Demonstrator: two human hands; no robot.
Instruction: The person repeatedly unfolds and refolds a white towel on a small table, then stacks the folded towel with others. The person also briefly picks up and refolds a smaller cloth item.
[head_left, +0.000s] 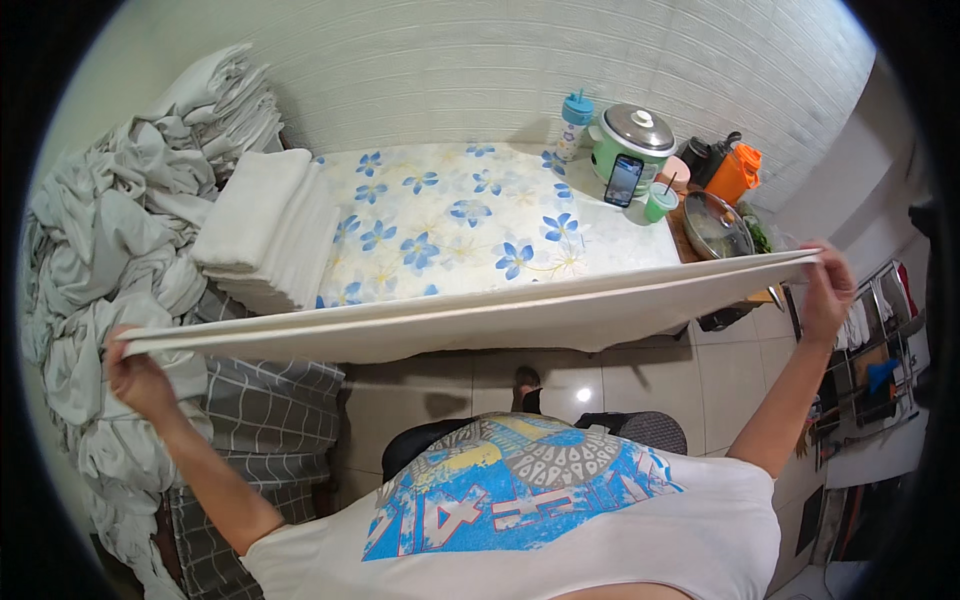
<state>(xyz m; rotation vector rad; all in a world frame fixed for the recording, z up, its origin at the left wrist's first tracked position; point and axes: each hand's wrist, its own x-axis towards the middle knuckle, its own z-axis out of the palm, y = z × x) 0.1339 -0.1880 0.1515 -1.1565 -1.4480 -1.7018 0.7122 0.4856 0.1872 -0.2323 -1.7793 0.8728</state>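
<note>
A white cloth (480, 319), folded lengthwise in layers, is stretched out between my two hands above the near edge of the table. My left hand (142, 379) grips its left end, beside a big heap of loose white cloths (112, 247). At the right, my right hand (825, 292) pinches the other end, held higher in the picture. The cloth sags slightly along its lower edge. Beyond it lies the flower-patterned table cover (450, 217), with a stack of folded white towels (255, 217) at its left side.
A green rice cooker (634, 139), a blue-lidded bottle (574, 124), a propped phone (624, 180) and a green cup (661, 202) stand at the table's back right. Further right are a glass pan lid (718, 225) and an orange container (733, 174). A grey checked fabric (270, 412) hangs at the left.
</note>
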